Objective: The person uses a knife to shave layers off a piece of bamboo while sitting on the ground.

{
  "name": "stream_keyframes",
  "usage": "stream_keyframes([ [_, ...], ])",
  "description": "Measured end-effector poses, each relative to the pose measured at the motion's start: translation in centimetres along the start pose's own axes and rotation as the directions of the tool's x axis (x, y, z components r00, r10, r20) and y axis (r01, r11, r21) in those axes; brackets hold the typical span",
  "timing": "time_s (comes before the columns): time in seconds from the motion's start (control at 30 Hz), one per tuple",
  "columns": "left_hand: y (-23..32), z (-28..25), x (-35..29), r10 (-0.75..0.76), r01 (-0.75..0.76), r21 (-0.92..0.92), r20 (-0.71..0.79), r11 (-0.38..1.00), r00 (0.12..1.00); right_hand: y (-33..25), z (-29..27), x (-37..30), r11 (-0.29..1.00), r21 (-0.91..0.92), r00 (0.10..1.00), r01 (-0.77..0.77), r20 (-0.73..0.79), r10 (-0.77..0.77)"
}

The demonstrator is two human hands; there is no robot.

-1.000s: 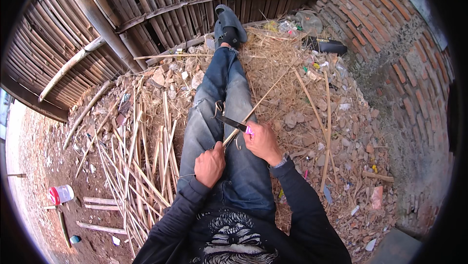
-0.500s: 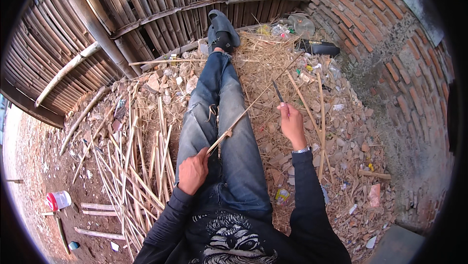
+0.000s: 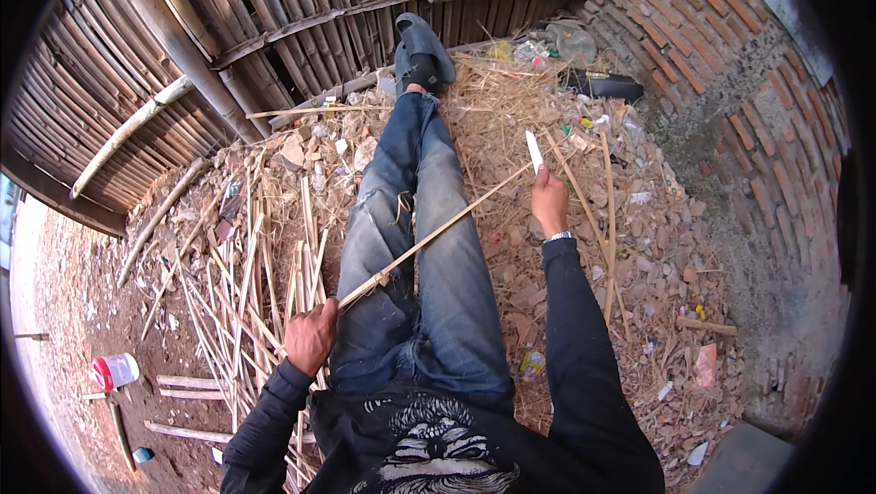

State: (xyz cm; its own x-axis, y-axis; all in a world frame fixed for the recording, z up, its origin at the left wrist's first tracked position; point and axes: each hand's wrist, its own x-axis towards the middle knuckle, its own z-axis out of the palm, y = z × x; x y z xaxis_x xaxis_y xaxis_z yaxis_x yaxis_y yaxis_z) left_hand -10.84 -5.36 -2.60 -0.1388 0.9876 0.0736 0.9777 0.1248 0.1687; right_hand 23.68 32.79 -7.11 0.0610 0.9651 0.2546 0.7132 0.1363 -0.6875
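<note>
A thin bamboo strip point(image 3: 447, 228) runs slantwise across my outstretched legs point(image 3: 443, 302), with a raised knot partway along it. My left hand point(image 3: 310, 337) is closed round its near end, beside my left thigh. To the right of my legs, my right hand point(image 3: 549, 199) grips a knife point(image 3: 534, 147), whose handle is hidden in the fingers. The blade points away from me and shines white. The strip's far end reaches the blade near my right fingers; whether they touch, I cannot tell.
Split bamboo strips point(image 3: 246, 302) lie heaped on my left. Rubble and straw point(image 3: 666, 266) cover the ground. A bamboo wall point(image 3: 338, 10) stands beyond my feet, a brick wall point(image 3: 730, 102) at right. A black case-like object point(image 3: 604, 84) lies far right, a red-and-white tub point(image 3: 115, 372) at left.
My left hand has drawn back toward my left hip, pulling the strip with it. My right hand has moved slightly farther away, and the knife blade has turned from dark to bright.
</note>
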Motion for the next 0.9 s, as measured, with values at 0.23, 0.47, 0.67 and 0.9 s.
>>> stream_keyframes([
  [0.23, 3.6, 1.0, 3.1, 0.009, -0.005, -0.12, 0.037, 0.993, 0.999, -3.1, 2.0, -6.2, 0.997, 0.049, 0.985, 0.061, 0.161, -0.068],
  [0.47, 7.4, 1.3, 7.6, 0.002, 0.0, -0.079, 0.014, 0.997, 1.0, -6.2, 1.8, -10.6, 0.986, 0.133, 0.93, 0.104, 0.338, -0.143],
  [0.67, 9.4, 1.5, 10.7, 0.001, 0.0, -0.129, 0.005, 0.992, 1.0, -6.4, 1.3, -11.3, 0.977, 0.181, 0.863, 0.114, 0.468, -0.188],
  [0.9, 8.9, 2.3, 9.8, -0.064, 0.066, -0.172, 0.019, 0.983, 0.998, -5.9, -1.4, -7.1, 0.516, 0.176, 0.113, -0.838, 0.982, -0.152],
])
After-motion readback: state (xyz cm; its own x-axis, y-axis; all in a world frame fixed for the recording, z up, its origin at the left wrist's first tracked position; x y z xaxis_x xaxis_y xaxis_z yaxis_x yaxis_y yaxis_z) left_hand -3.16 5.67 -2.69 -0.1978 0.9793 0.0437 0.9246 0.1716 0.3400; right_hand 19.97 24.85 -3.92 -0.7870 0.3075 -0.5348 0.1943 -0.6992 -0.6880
